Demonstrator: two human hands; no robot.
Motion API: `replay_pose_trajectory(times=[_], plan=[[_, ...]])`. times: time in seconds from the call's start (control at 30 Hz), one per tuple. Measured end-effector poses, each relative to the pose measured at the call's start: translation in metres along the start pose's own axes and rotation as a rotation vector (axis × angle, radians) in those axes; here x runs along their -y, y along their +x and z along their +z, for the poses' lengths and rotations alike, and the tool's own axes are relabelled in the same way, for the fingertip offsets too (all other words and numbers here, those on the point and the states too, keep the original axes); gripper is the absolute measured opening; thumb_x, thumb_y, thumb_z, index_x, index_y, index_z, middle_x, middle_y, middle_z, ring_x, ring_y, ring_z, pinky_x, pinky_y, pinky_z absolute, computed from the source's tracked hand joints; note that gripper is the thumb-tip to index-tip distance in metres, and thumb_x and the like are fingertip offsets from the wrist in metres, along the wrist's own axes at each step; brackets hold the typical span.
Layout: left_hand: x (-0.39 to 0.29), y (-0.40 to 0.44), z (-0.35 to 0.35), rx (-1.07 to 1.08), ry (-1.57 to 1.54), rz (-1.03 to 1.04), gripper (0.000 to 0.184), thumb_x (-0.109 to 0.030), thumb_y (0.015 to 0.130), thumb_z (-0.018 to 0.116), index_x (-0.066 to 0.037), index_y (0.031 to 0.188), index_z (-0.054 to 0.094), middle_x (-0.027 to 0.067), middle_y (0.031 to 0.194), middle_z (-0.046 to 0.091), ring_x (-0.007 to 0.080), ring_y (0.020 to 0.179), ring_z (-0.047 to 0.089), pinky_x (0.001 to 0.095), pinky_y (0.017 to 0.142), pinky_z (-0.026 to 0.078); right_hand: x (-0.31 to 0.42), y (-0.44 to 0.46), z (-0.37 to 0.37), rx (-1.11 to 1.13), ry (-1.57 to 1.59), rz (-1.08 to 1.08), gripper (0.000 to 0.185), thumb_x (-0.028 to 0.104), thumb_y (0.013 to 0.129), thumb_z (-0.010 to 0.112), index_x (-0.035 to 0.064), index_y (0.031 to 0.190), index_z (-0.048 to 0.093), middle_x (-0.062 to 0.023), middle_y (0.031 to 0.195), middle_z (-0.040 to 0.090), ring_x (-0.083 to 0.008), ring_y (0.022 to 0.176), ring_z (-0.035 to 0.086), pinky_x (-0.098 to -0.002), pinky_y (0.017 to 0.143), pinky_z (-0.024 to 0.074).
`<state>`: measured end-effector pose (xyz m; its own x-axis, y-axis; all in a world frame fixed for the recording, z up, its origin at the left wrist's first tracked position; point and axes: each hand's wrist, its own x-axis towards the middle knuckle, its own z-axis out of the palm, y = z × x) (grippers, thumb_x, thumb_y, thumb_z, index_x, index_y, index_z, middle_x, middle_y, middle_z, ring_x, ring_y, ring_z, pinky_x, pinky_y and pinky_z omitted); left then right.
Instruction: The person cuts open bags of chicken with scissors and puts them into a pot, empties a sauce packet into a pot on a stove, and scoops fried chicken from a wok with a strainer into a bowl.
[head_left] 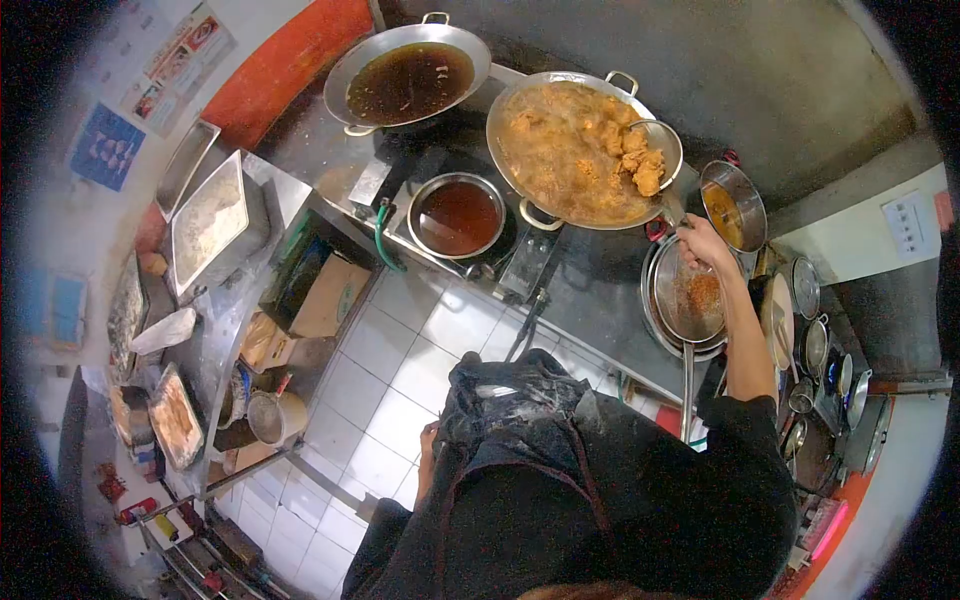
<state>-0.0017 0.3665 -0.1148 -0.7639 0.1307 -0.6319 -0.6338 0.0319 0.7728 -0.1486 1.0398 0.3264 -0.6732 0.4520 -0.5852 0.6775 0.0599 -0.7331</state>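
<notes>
In the head view, gripping the handle of a skimmer [681, 160] with the right hand [703, 243], with fingers closed firmly around it. Holding a heap of golden-brown fried pieces [642, 168] in the skimmer, over the right side of a large pan [493, 130] full of bubbling, frothy oil [550, 160]. Hanging low at the left side of the body, beside dark clothing [510, 420] smeared with white, with the left hand [428, 460] partly hidden; cannot tell how far open its fingers are, or whether around anything. Just below the right hand, on the steel counter [610, 285], resting over stacked bowls, with reddish-brown crumbs [704, 292] in a round strainer [672, 290] and its long handle toward the body. To the right of the large pan, seeing a metal pot [752, 195] with yellowish-brown liquid inside. To the left, seeing 1 more wide pan [337, 85] of dark liquid with bits afloat, and nearer the body, 1 smaller pot [413, 215] of reddish-brown liquid, near a green hose [384, 238]. Farther left, on a side counter [287, 190], finding a deep tray [257, 225] of white powder, with a bucket [270, 418] on the shelf below.
</notes>
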Motion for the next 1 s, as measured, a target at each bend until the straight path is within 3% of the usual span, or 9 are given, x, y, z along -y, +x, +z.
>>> replay_pose_trajectory(times=[0.07,0.2,0.23,0.3,0.33,0.4,0.73,0.8,1.0], plan=[[0.002,0.000,0.002,0.004,0.002,-0.006,0.040,-0.025,0.085,0.067,0.008,0.106,0.059,0.0119,0.101,0.065,0.0204,0.088,0.062,0.0328,0.079,0.050,0.000,0.006,0.004,-0.084,-0.306,-0.081,0.049,0.010,0.090,0.044,0.0006,0.137,0.035,-0.0018,0.057,0.046,-0.0115,0.040,0.043,-0.0289,0.033,0.0335],[-0.001,-0.002,-0.003,0.012,0.016,-0.010,0.040,-0.025,0.085,0.067,0.008,0.106,0.059,0.0117,0.101,0.065,0.0202,0.088,0.062,0.0327,0.079,0.050,-0.008,0.016,-0.006,-0.207,-0.478,-0.156,0.051,0.010,0.090,0.044,-0.0002,0.139,0.033,-0.0105,0.065,0.055,-0.0153,0.040,0.048,-0.0329,0.034,0.0365],[-0.002,-0.002,-0.002,0.015,0.016,-0.009,0.040,-0.025,0.085,0.067,0.008,0.106,0.059,0.0116,0.101,0.065,0.0202,0.088,0.062,0.0327,0.079,0.050,-0.012,0.018,-0.012,-0.277,-0.628,-0.195,0.052,0.010,0.089,0.044,-0.0006,0.139,0.032,-0.0164,0.072,0.059,-0.0213,0.047,0.055,-0.0370,0.041,0.0420],[-0.003,-0.001,-0.003,0.020,0.021,-0.010,0.040,-0.026,0.085,0.067,0.008,0.106,0.059,0.0115,0.101,0.065,0.0201,0.088,0.062,0.0327,0.079,0.050,-0.042,0.039,-0.033,-0.476,-0.934,-0.378,0.055,0.011,0.088,0.044,-0.0009,0.140,0.029,-0.0317,0.095,0.063,-0.0404,0.079,0.065,-0.0479,0.074,0.0491],[-0.002,-0.001,-0.004,0.020,0.023,-0.008,0.040,-0.026,0.085,0.067,0.008,0.106,0.059,0.0115,0.101,0.065,0.0201,0.088,0.061,0.0326,0.079,0.050,-0.025,0.021,-0.026,-0.476,-0.934,-0.378,0.055,0.011,0.088,0.044,-0.0009,0.140,0.029,-0.0317,0.095,0.063,-0.0404,0.079,0.065,-0.0479,0.074,0.0491],[-0.001,0.000,-0.006,0.022,0.029,-0.003,0.040,-0.026,0.085,0.067,0.008,0.106,0.059,0.0114,0.101,0.065,0.0201,0.088,0.061,0.0326,0.079,0.050,0.006,-0.015,-0.013,-0.479,-0.945,-0.196,0.056,0.012,0.089,0.044,0.0010,0.142,0.029,-0.0360,0.103,0.059,-0.0468,0.098,0.058,-0.0503,0.089,0.0420],[0.000,0.001,-0.009,0.004,0.023,0.018,0.041,-0.027,0.085,0.067,0.007,0.106,0.059,0.0109,0.100,0.066,0.0198,0.087,0.061,0.0324,0.079,0.050,0.043,-0.050,0.033,-0.500,-0.915,-0.336,0.052,0.013,0.091,0.039,0.0076,0.142,0.031,-0.0362,0.102,0.058,-0.0487,0.098,0.056,-0.0521,0.088,0.0417],[0.001,0.003,-0.009,0.004,0.022,0.031,0.041,-0.027,0.085,0.067,0.007,0.106,0.059,0.0108,0.100,0.066,0.0197,0.087,0.061,0.0323,0.079,0.050,0.064,-0.054,0.057,-0.293,-0.632,-0.327,0.051,0.013,0.091,0.040,0.0070,0.141,0.032,-0.0367,0.103,0.057,-0.0483,0.100,0.055,-0.0516,0.088,0.0422],[-0.032,-0.014,0.000,-0.109,0.144,-0.003,0.035,-0.024,0.087,0.062,0.006,0.105,0.061,0.0100,0.098,0.066,0.0192,0.086,0.061,0.0318,0.078,0.050,0.067,0.006,0.103,-0.257,-0.765,-0.547,0.047,0.012,0.092,0.039,0.0027,0.137,0.036,-0.0369,0.104,0.056,-0.0479,0.102,0.054,-0.0516,0.090,0.0419]])
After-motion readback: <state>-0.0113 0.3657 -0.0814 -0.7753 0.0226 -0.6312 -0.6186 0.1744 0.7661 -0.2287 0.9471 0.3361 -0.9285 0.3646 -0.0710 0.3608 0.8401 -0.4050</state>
